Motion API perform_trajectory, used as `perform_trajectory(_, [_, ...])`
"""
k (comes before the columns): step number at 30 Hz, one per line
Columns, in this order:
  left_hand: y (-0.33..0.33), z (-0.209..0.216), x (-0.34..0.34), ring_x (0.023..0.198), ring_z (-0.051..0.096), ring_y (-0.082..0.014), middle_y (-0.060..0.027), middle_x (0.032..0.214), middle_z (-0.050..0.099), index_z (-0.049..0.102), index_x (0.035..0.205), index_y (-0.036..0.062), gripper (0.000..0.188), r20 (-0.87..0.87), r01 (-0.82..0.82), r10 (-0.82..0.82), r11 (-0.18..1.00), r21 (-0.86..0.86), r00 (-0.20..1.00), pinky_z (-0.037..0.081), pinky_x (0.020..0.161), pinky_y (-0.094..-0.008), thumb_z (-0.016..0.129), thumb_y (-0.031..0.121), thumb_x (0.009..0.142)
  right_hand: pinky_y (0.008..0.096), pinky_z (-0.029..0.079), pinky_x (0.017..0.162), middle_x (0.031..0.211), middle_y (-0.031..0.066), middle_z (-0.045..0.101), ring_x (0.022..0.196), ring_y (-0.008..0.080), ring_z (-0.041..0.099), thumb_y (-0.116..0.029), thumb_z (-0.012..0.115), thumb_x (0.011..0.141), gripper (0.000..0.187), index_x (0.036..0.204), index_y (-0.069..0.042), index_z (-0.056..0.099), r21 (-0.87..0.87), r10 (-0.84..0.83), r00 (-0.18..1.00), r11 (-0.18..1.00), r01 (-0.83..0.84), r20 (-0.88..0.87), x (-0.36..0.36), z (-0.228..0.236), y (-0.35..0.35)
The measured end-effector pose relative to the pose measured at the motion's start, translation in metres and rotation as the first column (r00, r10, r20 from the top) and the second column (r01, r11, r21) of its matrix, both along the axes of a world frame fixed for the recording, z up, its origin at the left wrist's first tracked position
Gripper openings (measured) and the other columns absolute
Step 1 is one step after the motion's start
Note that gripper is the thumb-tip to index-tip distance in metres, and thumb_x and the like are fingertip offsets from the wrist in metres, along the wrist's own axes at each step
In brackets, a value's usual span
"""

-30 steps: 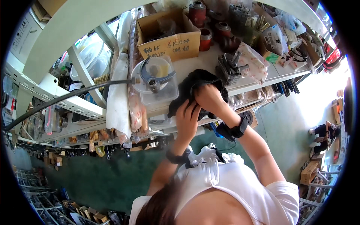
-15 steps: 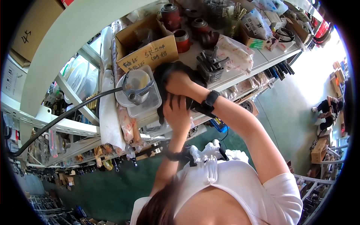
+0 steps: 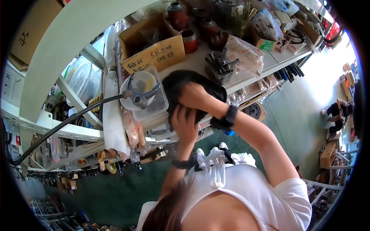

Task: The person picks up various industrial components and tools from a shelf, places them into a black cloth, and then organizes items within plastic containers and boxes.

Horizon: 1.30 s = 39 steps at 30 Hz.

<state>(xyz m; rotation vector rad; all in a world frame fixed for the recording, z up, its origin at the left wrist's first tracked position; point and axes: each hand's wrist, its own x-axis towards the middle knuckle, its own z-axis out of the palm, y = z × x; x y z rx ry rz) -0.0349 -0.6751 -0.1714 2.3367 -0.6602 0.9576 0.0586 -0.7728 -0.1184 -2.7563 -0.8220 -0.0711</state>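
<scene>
A bunched piece of soft black cloth (image 3: 212,87) lies at the front edge of the shelf top; its exact kind cannot be made out. My right hand (image 3: 194,95) is closed on its middle, somewhat blurred, with the fingertips hidden. Nearer to me, my left hand (image 3: 185,124) grips the cloth's near edge, its bent fingers partly sunk in the folds. Just left of the cloth sit a clear plastic tub (image 3: 158,109) and a round white container (image 3: 131,101). A metal fitting on a black hose (image 3: 69,122) rests over them.
Behind stands an open cardboard box (image 3: 154,54) beside red metal cylinders (image 3: 189,40). To the right are a basket of metal parts (image 3: 220,67) and a plastic packet (image 3: 244,56). A pale shelf post (image 3: 65,42) curves along the left. Another person (image 3: 336,115) is far right.
The black cloth and both my hands have shifted a little to the right and toward me. More of the cloth now shows beyond my right hand.
</scene>
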Motion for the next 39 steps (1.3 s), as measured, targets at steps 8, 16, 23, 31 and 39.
perform_trajectory(8, [-0.010,0.021,0.012,0.116,0.037,-0.0329,-0.0128,0.122,0.045,0.051,0.114,0.0104,0.051,-0.122,-0.225,0.239,0.967,0.120,0.963,0.028,0.092,-0.0456,0.062,0.010,0.064,0.0395,0.048,0.059,0.071,0.0142,0.062,0.066,0.0310,0.058,-0.028,0.049,0.079,0.029,0.071,-0.006,0.064,0.118,0.082,0.988,0.988,-0.098,0.128,0.043,-0.011,0.013])
perform_trajectory(16, [0.011,-0.027,-0.006,0.110,0.039,-0.0333,-0.0096,0.115,0.049,0.060,0.099,0.0103,0.034,0.046,0.072,-0.073,0.997,0.025,0.996,0.028,0.091,-0.0435,0.053,0.006,0.067,0.0374,0.045,0.052,0.064,0.0119,0.058,0.058,0.0277,0.057,-0.021,0.052,0.075,0.020,0.063,-0.007,0.062,0.182,-0.131,0.990,0.976,0.119,0.057,-0.037,-0.007,-0.014])
perform_trajectory(23, [-0.004,-0.008,-0.007,0.114,0.036,-0.0361,-0.0143,0.120,0.045,0.054,0.109,0.0076,0.043,-0.061,-0.069,0.070,0.997,0.015,0.996,0.030,0.091,-0.0469,0.060,0.014,0.067,0.0356,0.047,0.056,0.069,0.0069,0.061,0.065,0.0244,0.058,-0.017,0.053,0.067,0.013,0.063,-0.011,0.065,-0.063,0.092,0.956,0.995,-0.078,0.279,-0.013,-0.013,-0.003])
perform_trajectory(31, [-0.002,0.031,0.017,0.112,0.039,-0.0347,-0.0163,0.122,0.044,0.049,0.115,0.0083,0.052,-0.150,-0.207,0.236,0.961,0.185,0.960,0.031,0.090,-0.0464,0.061,0.011,0.065,0.0362,0.048,0.056,0.070,0.0125,0.061,0.065,0.0276,0.059,-0.023,0.049,0.077,0.025,0.064,-0.007,0.063,0.196,0.022,0.996,0.980,-0.040,0.091,0.046,-0.011,0.022])
perform_trajectory(39, [-0.002,-0.005,-0.019,0.109,0.040,-0.0344,-0.0116,0.117,0.047,0.051,0.113,0.0105,0.053,-0.184,0.021,-0.002,0.995,0.101,0.983,0.029,0.092,-0.0452,0.057,0.001,0.061,0.0372,0.047,0.060,0.080,0.0138,0.059,0.077,0.0277,0.057,-0.018,0.052,0.073,0.017,0.073,-0.006,0.063,-0.019,0.195,0.975,0.981,-0.194,0.110,-0.032,0.006,-0.027])
